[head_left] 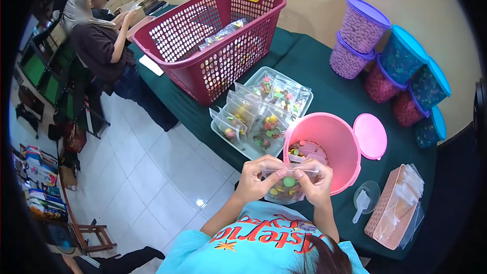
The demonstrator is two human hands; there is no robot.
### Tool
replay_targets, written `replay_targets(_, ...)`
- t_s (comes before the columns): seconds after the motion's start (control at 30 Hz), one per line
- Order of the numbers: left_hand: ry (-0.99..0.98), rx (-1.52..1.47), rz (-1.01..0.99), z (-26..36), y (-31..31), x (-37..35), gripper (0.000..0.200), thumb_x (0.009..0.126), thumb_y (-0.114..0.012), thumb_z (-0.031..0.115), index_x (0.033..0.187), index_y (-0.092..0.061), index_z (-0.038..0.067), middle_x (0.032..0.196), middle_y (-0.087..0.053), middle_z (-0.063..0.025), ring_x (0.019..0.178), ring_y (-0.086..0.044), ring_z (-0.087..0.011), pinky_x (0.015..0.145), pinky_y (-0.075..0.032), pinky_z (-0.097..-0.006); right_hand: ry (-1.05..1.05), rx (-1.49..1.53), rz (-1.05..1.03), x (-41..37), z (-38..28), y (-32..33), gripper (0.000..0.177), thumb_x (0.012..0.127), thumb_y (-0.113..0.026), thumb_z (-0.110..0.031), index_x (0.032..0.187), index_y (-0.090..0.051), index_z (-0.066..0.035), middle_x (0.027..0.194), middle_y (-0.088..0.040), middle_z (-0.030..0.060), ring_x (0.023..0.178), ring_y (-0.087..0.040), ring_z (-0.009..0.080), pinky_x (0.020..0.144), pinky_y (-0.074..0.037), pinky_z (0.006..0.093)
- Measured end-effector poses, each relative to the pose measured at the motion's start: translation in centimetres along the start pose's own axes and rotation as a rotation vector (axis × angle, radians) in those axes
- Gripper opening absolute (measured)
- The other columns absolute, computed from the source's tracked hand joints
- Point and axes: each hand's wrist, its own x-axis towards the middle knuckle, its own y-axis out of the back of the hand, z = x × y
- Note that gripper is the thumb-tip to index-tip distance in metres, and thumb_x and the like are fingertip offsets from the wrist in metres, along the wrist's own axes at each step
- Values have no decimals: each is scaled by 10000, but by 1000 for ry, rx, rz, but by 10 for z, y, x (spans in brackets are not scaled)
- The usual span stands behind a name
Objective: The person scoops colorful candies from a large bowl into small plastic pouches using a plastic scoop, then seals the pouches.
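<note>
Both hands pinch the top edge of a clear plastic pouch (285, 193) held in front of my chest. My left hand (261, 180) grips its left side and my right hand (315, 182) its right side, with the thumbs close together. Green, yellow and brown round sweets show inside the pouch. Just beyond it stands a pink bucket (339, 147) with some colourful sweets at its bottom. Left of the bucket, a white tray (306, 102) holds several filled clear pouches (271, 124).
A maroon laundry basket (175, 73) holds clear packs. Lidded tubs (362, 23) stack along the wall. The pink lid (370, 136), a small white scoop (362, 203) on a clear dish and a box of bags (393, 213) are on the right. Two people (99, 45) stand far left.
</note>
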Motion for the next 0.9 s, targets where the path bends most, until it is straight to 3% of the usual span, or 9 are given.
replay_targets(0.17, 66, -30, -14, -5, 12, 1, 87, 769, -583, 16, 843, -614, -19, 799, -588, -102, 660, -576, -114, 537, -457, -212, -28, 60, -27, 8, 5, -12, 74, 725, -588, 17, 796, -611, 26, 720, -612, 81, 635, -543, 113, 594, -419, 228)
replay_targets(0.23, 125, -81, -30, -6, 18, 3, 97, 775, -580, 20, 856, -617, -18, 799, -589, -103, 678, -580, -118, 548, -462, -215, 66, -106, -29, 14, 10, -18, 99, 705, -600, 19, 799, -629, 15, 694, -604, 69, 619, -540, 127, 589, -417, 239)
replay_targets(0.33, 124, -35, -36, -5, 31, 8, 120, 778, -566, 10, 881, -622, -16, 818, -600, -117, 720, -591, -141, 587, -474, -232, 91, -112, 56, 19, 18, -30, 113, 691, -606, 21, 794, -646, -2, 660, -592, 64, 606, -536, 135, 580, -411, 249)
replay_targets(0.4, -6, 237, -103, 1, 41, 13, 153, 771, -568, 11, 914, -607, -30, 894, -603, -150, 776, -597, -196, 687, -469, -274, 93, -185, 87, 23, 20, -36, 98, 689, -610, 18, 778, -644, -2, 644, -586, 66, 596, -534, 133, 566, -405, 245)
replay_targets(0.57, -6, 294, -106, -1, 68, 21, 148, 724, -621, 12, 869, -629, -14, 824, -624, -130, 728, -606, -199, 655, -473, -273, 135, -357, 57, 33, 21, -56, 55, 665, -643, -3, 718, -627, 2, 599, -567, 77, 534, -524, 139, 497, -383, 236)
replay_targets(0.67, -25, 278, -178, 2, 91, 27, 121, 698, -644, 10, 818, -644, -3, 770, -632, -113, 698, -610, -197, 638, -476, -272, 86, -300, 10, 29, 21, -62, 58, 658, -652, 0, 711, -628, -3, 599, -569, 73, 532, -526, 135, 484, -380, 236)
replay_targets(0.73, 12, 291, -222, 12, 101, 24, 79, 688, -649, 4, 767, -652, 3, 746, -635, -109, 689, -614, -194, 638, -481, -276, 65, -276, 25, 26, 14, -66, 63, 649, -663, -1, 702, -631, -12, 612, -582, 70, 566, -542, 141, 519, -396, 243)
replay_targets(0.8, 1, 277, -234, 16, 112, 27, 53, 678, -653, 1, 731, -652, 0, 734, -637, -111, 681, -617, -199, 674, -491, -302, 190, -356, 18, 25, 6, -69, 66, 645, -669, -5, 699, -634, -20, 640, -603, 69, 609, -556, 155, 571, -413, 254)
replay_targets(0.9, -54, 200, -344, 22, 126, 32, 65, 663, -661, 5, 725, -649, -6, 744, -640, -120, 682, -619, -216, 754, -483, -368, 128, -300, 64, 17, 2, -77, 73, 642, -665, -1, 705, -635, -21, 667, -618, 71, 652, -570, 178, 616, -426, 268)
